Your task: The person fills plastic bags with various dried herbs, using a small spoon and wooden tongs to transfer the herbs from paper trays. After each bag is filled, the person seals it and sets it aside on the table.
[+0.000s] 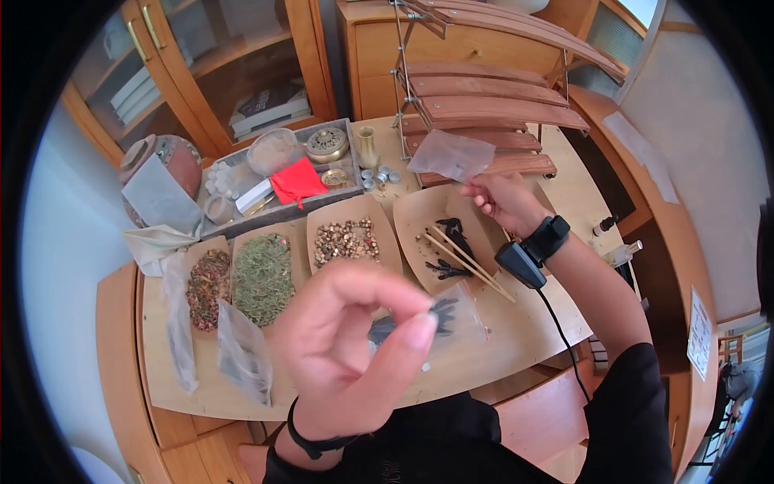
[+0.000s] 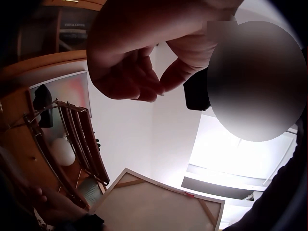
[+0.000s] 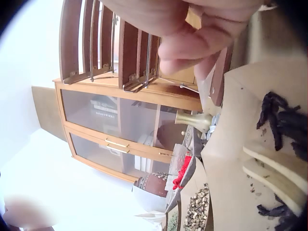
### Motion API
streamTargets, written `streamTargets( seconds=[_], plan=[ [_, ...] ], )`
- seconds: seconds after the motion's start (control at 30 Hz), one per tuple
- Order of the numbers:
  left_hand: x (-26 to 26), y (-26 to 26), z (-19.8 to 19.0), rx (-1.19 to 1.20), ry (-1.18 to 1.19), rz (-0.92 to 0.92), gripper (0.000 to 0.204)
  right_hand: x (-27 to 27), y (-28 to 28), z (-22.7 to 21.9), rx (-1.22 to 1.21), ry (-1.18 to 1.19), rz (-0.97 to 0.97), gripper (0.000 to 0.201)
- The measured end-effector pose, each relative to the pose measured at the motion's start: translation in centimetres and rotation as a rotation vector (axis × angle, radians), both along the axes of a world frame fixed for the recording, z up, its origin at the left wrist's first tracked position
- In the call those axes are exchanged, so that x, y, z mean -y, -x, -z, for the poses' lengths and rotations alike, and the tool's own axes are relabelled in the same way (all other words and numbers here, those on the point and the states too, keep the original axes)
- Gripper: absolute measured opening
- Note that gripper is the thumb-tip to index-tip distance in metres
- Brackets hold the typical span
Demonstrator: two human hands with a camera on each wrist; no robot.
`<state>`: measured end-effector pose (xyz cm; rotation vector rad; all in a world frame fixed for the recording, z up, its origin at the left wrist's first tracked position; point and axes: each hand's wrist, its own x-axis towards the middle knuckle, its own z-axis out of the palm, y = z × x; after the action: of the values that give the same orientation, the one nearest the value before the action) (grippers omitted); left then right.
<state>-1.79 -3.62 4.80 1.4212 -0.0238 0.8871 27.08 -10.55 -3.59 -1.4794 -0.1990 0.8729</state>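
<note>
Held up close to the head camera, my left hand (image 1: 355,331) pinches a small greyish piece (image 1: 434,318) between thumb and index finger; blur hides its kind. My right hand (image 1: 506,203) hovers above a paper tray (image 1: 409,214), its fingers loosely curled. At those fingertips, a clear plastic bag (image 1: 453,155) overlaps the slatted wooden rack in the head view. In the tray lie dark dried sticks (image 1: 454,234) and pale wooden tongs (image 1: 470,260). A zip bag (image 1: 468,323) of similar dark pieces lies partly behind my left hand.
More paper trays hold chopped beige pieces (image 1: 347,240), green dried herb (image 1: 263,278) and reddish dried flowers (image 1: 209,289). Behind them, a grey tray (image 1: 352,194) carries a red pouch (image 1: 298,182) and brass pieces. The slatted wooden rack (image 1: 484,109) stands at the back right.
</note>
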Motion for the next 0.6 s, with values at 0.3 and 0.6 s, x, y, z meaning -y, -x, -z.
streamTargets(
  seconds=[0.3, 0.6],
  plan=[
    [-1.2, -5.1, -0.1, -0.467, -0.967, -0.147, 0.106, 7.8, 8.3, -4.7, 0.43, 0.101, -0.174, 0.019],
    [-0.1, -10.2, 2.0, -0.45, -1.248, -0.168, 0.134, 11.9, 11.9, -8.4, 0.641, 0.101, -0.332, 0.02]
  ],
)
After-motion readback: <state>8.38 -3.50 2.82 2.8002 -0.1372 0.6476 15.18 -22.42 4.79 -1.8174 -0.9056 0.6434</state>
